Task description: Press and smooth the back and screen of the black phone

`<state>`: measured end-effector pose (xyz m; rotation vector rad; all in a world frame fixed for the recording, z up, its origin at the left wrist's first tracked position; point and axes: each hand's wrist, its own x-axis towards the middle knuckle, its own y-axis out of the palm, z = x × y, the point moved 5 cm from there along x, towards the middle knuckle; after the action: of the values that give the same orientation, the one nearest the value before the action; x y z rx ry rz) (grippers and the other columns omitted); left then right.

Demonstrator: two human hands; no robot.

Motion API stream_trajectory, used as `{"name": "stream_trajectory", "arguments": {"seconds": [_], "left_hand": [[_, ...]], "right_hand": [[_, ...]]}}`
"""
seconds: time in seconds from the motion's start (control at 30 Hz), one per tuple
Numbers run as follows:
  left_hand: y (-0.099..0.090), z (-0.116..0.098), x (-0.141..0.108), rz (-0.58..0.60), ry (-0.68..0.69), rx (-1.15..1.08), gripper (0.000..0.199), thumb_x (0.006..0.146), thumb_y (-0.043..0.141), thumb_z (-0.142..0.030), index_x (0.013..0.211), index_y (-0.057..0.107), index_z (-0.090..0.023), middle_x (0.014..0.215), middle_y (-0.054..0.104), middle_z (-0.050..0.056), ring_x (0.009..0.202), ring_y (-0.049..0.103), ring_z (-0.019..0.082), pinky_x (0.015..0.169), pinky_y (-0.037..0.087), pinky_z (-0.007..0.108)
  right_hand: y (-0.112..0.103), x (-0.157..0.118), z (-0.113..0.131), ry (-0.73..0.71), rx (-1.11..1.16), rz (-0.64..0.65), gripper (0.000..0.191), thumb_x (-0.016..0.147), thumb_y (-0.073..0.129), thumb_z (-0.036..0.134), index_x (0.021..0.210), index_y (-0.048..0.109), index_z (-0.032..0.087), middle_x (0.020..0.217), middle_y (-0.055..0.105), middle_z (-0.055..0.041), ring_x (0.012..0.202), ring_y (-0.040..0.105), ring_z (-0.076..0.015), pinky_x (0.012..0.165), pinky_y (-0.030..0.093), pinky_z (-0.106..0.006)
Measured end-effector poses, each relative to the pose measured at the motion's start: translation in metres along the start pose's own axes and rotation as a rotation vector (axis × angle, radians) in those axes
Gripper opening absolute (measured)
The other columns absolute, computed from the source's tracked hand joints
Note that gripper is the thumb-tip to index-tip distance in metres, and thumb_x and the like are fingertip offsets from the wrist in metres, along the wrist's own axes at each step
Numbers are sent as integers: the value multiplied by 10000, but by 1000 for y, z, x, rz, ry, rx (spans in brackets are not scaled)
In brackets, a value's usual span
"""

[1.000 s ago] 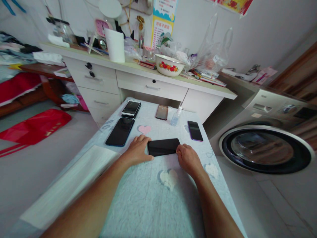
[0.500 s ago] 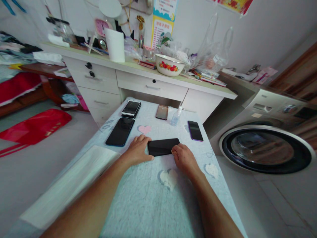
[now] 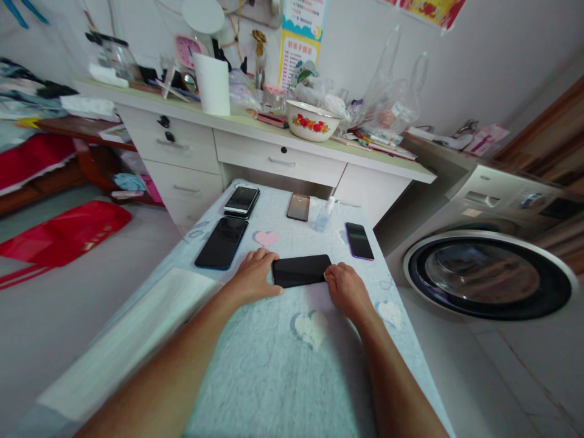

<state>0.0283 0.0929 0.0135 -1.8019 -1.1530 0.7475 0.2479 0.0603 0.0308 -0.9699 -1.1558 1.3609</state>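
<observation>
bowl (image 3: 311,125) holding crumpled plastic (image 3: 306,94), beyond held phone (image 3: 301,271)

You have your broadest opening over the tablecloth (image 3: 283,371) between your forearms, up to the black phone (image 3: 301,271). Your left hand (image 3: 253,274) and right hand (image 3: 347,289) close off that phone's two ends. Past it, you could slip across a strip of cloth (the pink heart (image 3: 266,238) is flat pattern, blocking nothing), bounded beyond by the phone case (image 3: 298,207) and spray bottle (image 3: 323,218). The blue-edged phone (image 3: 222,243) limits you leftward, the purple-edged phone (image 3: 360,241) rightward; the desk (image 3: 283,159) stops you farther ahead.
</observation>
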Motion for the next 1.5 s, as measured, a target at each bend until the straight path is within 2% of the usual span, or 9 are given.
{"name": "stream_trajectory", "arguments": {"seconds": [0.3,0.67,1.5], "left_hand": [[1,1,0,3,-7,1,656,604,695,-421,1196,478,-240,1221,487,78,1147,451,296,987,376,391],[0,-1,0,-1,-3,-1,652,604,692,-419,1191,486,-222,1214,486,87,1137,456,299,981,383,386],[3,2,1,-7,-1,4,667,598,696,-426,1195,482,-219,1198,477,84,1132,446,295,977,381,377]], "right_hand": [[-1,0,-11,39,-44,-5,212,922,431,177,919,642,184,905,618,-68,905,548,-168,789,337,-237],[-3,0,-11,48,-40,17,219,904,422,141,905,638,175,900,625,-74,892,550,-169,777,336,-238],[9,-2,23,-107,17,21,174,899,455,135,892,621,186,883,592,-54,868,515,-160,773,342,-235]]}}
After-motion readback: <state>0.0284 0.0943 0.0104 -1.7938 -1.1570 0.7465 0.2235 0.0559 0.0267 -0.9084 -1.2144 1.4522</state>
